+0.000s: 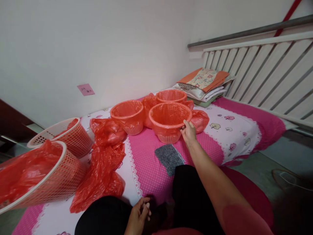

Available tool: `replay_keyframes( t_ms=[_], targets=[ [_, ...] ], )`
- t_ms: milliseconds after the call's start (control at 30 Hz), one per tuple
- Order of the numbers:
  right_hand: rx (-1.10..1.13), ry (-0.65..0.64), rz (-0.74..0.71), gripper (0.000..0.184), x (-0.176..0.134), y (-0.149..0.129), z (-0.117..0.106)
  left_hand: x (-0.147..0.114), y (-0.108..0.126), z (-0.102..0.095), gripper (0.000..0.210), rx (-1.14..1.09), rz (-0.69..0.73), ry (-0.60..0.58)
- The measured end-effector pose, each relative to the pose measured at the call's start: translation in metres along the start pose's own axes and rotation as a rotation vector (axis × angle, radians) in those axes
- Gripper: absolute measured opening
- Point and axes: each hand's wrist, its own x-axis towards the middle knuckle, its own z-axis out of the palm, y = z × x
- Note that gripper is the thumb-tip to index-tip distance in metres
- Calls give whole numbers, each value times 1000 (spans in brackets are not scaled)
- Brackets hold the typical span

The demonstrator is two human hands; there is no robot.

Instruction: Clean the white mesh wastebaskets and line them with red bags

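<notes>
My right hand (188, 132) pinches the near right rim of a red plastic basket (169, 138), which stands upright on the bed with a red plastic bag lining it. Down by my lap, my left hand (140, 215) hovers with loosely bent, parted fingers and holds nothing I can see. Between my knees and the basket lies a dark grey folded cloth (169, 158). Two more bag-lined baskets stand upright close by: one to the left (127, 120) and another behind (171, 95).
Crumpled red plastic bags (102, 176) spread over the bed's left part. Two light-rimmed pink baskets (70, 176) lie tilted at far left, with red plastic inside. Folded bedding (205, 85) is stacked by the white slatted bed rail (264, 71). A pink note (85, 89) is on the wall.
</notes>
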Motion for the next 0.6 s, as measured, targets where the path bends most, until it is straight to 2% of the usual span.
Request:
replay_keyframes(
  t_ms=[367,600],
  targets=[
    [38,9,-10,53,-2,8,-4,2,-12,-1,89,-5,-18,-10],
    [36,-24,48,49,-4,11,-4,4,-22,-5,88,29,-19,-22]
  ],
)
